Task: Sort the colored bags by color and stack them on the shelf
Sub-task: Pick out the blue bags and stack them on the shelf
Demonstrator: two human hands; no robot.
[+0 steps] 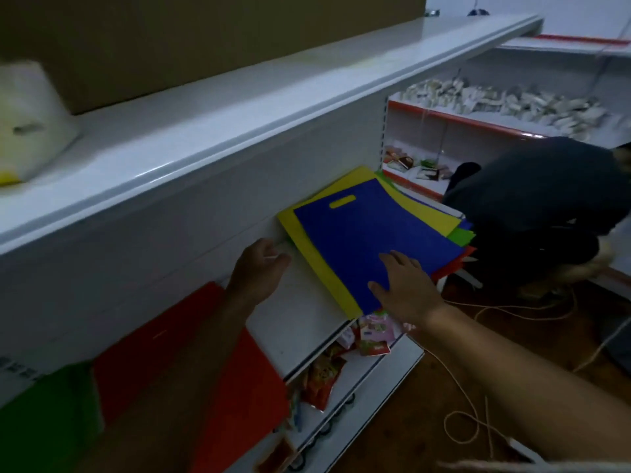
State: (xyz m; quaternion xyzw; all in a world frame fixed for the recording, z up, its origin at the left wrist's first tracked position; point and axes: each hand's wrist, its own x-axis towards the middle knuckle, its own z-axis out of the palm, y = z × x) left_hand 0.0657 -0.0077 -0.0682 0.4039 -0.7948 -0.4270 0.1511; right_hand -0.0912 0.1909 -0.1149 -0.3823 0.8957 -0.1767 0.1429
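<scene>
Blue bag (368,233): flat, slot handle, atop yellow bag (307,240) on mixed pile, white shelf (297,322). Right hand (403,288) grip open, flat on it; left hand (259,268) grip open, empty.

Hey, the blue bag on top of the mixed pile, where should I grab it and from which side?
Probably pinch the blue bag at its near corner, coming from the aisle side. It lies flat on the yellow bag, and that corner overhangs the shelf edge, right beside the right hand resting there.
</scene>
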